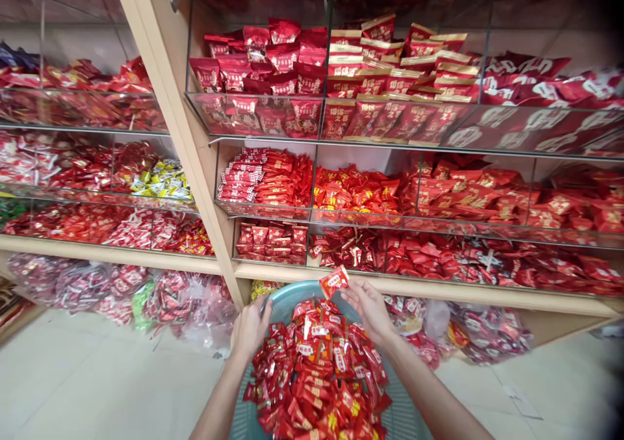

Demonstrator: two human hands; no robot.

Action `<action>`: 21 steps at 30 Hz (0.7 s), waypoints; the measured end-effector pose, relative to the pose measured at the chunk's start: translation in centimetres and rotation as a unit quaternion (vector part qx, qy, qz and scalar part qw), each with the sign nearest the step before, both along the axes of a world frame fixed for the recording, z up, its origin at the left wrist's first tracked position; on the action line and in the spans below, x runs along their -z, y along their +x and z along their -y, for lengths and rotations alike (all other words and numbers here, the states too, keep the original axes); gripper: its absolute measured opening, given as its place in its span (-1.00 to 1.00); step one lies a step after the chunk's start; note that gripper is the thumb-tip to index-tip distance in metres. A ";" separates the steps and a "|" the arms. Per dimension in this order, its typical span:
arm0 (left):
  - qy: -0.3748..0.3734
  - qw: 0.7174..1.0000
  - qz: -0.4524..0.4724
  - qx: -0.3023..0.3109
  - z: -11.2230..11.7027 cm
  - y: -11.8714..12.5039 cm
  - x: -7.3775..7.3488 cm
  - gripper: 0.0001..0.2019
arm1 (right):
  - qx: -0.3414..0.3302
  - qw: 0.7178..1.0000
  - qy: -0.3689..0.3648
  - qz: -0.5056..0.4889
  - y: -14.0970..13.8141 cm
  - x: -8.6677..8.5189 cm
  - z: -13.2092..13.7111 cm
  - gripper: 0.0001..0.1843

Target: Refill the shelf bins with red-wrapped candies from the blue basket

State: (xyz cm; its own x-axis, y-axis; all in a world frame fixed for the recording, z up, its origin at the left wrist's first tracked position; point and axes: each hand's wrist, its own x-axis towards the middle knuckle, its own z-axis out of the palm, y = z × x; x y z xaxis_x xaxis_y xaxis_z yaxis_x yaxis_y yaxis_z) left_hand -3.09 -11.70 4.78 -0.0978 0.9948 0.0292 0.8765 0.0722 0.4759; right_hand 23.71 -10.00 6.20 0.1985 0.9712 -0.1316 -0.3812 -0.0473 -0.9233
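Packet (333, 283), glossy, in right fingers (353, 296)

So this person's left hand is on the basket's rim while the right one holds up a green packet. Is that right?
Not quite: the packet is red, as the head view shows. The right hand does hold it up, and the left hand is on the basket's rim.

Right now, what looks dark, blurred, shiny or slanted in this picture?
In the head view: black shading along the right edge; packets on the left shelves look soft; bright glints on the wrappers in the basket; the wooden post appears slanted.
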 end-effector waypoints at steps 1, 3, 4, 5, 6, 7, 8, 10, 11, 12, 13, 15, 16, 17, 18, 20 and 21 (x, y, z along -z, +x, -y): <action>0.001 1.000 0.002 0.002 0.0 -0.1 0.1 -0.60 | 0.000 1.000 0.005 0.014 -0.1 0.2 0.1 -0.66; 0.005 1.000 0.005 0.004 0.0 -0.1 0.2 -0.60 | -0.002 0.999 0.019 0.048 -0.2 0.2 0.1 -0.64; 0.006 1.000 0.005 0.003 -0.1 -0.1 0.2 -0.60 | -0.006 0.997 0.027 0.067 -0.1 0.2 0.1 -0.64; 0.007 1.000 0.004 0.002 0.0 -0.1 0.2 -0.60 | -0.013 0.995 0.035 0.089 -0.1 0.0 0.0 -0.63; 0.007 1.000 0.003 0.001 0.0 -0.1 0.2 -0.61 | -0.025 0.992 0.045 0.117 0.0 -0.1 -0.1 -0.64; 0.007 1.000 0.002 0.000 0.0 -0.1 0.1 -0.61 | -0.042 0.986 0.058 0.151 0.0 -0.2 -0.3 -0.64; 0.006 1.000 0.002 -0.002 0.0 -0.1 0.0 -0.61 | -0.065 0.977 0.076 0.190 0.1 -0.3 -0.5 -0.65; 0.003 1.000 0.004 -0.005 0.1 0.0 -0.2 -0.62 | -0.120 0.946 0.125 0.276 0.1 -0.3 -1.2 -0.67; 0.002 1.000 0.005 -0.006 0.1 0.0 -0.2 -0.62 | -0.150 0.924 0.151 0.317 0.0 -0.2 -1.6 -0.67; 0.000 1.000 0.006 -0.008 0.1 0.0 -0.2 -0.62 | -0.179 0.900 0.175 0.357 -0.1 -0.2 -2.1 -0.67; -0.001 1.000 0.007 -0.009 0.1 0.0 -0.2 -0.62 | -0.205 0.874 0.196 0.395 -0.3 -0.2 -2.6 -0.68; 0.001 1.000 0.008 -0.008 0.1 0.0 -0.2 -0.63 | -0.240 0.823 0.227 0.463 -0.9 -0.3 -3.7 -0.70; 0.003 1.000 0.008 -0.008 0.1 -0.1 -0.1 -0.63 | -0.247 0.799 0.239 0.493 -1.2 -0.4 -4.3 -0.72; 0.004 1.000 0.007 -0.008 0.1 -0.1 -0.1 -0.63 | -0.251 0.778 0.249 0.519 -1.6 -0.5 -4.8 -0.73; 0.005 1.000 0.006 -0.008 0.1 -0.2 0.0 -0.64 | -0.250 0.760 0.258 0.541 -2.0 -0.6 -5.2 -0.74; 0.005 1.000 0.005 -0.007 0.1 -0.2 0.1 -0.64 | -0.248 0.728 0.277 0.576 -2.7 -0.8 -5.8 -0.74; 0.006 1.000 0.005 -0.006 0.1 -0.3 0.2 -0.64 | -0.252 0.712 0.286 0.589 -3.1 -0.8 -5.9 -0.74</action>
State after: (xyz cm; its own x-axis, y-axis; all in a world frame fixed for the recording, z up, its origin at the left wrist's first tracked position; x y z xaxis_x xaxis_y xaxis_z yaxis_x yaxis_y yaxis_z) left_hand -3.36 -11.78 4.60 -0.1094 0.9932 0.0408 0.8706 0.0760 0.4860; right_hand 20.64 -4.10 7.01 -0.5499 0.7854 0.2843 0.6059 0.6093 -0.5115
